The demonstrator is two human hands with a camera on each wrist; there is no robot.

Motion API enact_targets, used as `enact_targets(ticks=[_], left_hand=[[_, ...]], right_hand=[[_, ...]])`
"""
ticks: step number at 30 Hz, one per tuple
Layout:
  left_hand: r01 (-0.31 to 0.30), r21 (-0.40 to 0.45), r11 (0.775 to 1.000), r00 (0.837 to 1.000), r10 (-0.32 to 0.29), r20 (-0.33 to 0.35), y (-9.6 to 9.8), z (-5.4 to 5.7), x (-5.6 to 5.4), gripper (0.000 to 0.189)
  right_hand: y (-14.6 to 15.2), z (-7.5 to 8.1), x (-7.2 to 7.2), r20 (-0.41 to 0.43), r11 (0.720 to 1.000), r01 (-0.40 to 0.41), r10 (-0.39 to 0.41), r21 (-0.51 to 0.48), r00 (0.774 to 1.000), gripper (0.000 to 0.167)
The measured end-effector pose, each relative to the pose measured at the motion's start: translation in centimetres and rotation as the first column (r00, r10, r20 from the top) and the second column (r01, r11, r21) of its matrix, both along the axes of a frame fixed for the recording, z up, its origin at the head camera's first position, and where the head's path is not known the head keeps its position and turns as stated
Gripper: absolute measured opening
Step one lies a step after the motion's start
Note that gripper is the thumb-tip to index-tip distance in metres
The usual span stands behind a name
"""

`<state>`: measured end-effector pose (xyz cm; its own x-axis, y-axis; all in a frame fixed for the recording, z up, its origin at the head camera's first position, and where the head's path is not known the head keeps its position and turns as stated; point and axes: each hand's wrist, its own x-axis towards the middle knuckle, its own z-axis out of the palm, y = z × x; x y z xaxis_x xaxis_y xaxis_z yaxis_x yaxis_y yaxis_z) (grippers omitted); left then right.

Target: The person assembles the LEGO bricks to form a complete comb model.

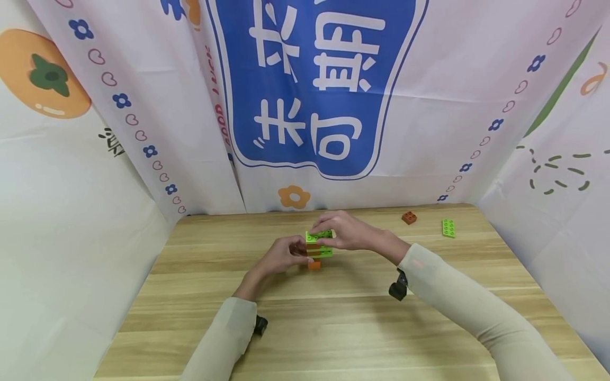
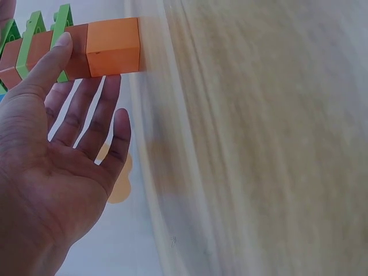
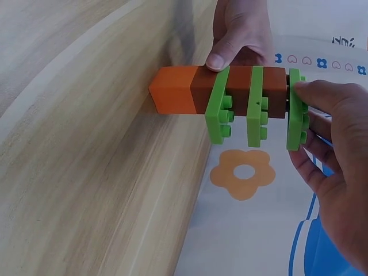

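Observation:
A tower of toy building bricks stands on the wooden table [image 1: 295, 323]. An orange brick [image 3: 172, 90] forms its base; above it, brown bricks alternate with green plates, whose studded ends jut out to one side. My left hand [image 1: 281, 255] holds the tower low down, its thumb against the lowest brown brick [image 2: 78, 53] and its fingers behind. At the top, my right hand [image 1: 345, 231] pinches the uppermost green plate [image 3: 295, 109] between thumb and fingers. A thin dark gap shows between that plate and the brown brick [image 3: 277, 92] beneath it.
Toward the back right of the table lie a loose brown brick [image 1: 409, 217] and a loose green plate [image 1: 448, 228]. A printed cloth [image 1: 429, 127] hangs behind the table's back edge, with more cloth on both sides.

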<state>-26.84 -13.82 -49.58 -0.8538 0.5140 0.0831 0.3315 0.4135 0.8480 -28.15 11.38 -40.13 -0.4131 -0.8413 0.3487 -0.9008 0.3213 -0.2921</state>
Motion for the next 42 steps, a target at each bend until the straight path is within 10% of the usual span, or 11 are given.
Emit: enact_targets(ticks=[42], left_hand=[[0.01,0.035,0.999,1.0,-0.011,0.019,0.05,-0.03,0.01,0.023]], right_hand=[[-0.38,0.04,0.14,0.025,0.997,0.07,-0.071,0.03,0.997,0.024]])
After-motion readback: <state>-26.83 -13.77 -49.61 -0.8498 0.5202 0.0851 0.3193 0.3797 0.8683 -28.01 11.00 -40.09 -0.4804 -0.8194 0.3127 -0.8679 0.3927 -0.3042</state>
